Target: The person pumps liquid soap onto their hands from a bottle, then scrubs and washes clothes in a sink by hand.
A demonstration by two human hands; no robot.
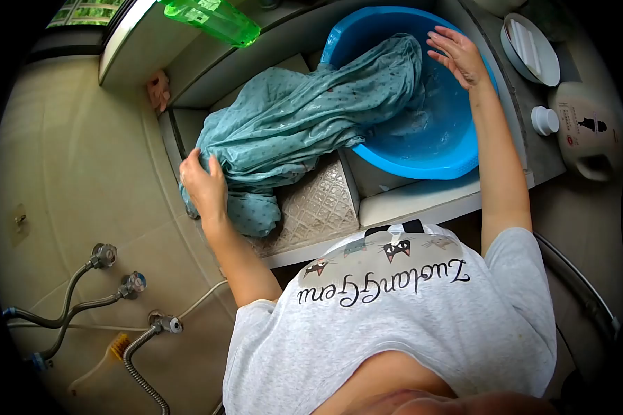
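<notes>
A wet teal cloth (277, 131) with small dark dots lies bunched across the sink, its right end inside a blue plastic basin (422, 169). My left hand (204, 183) is at the cloth's left end, touching it, with thumb and fingers apart; the lower fingers are partly hidden. My right hand (460, 57) is open over the basin's right side, fingers spread, nothing in it, a short gap from the cloth. Shallow water with some suds shows in the basin.
Patterned washboard surface (318, 200) slopes below the cloth. A green bottle (214, 19) is at the upper left. On the right are a white bowl (552, 66) and a detergent jug (588, 131) with a white cap. Taps with hoses (145, 353) and a brush (107, 356) are at lower left.
</notes>
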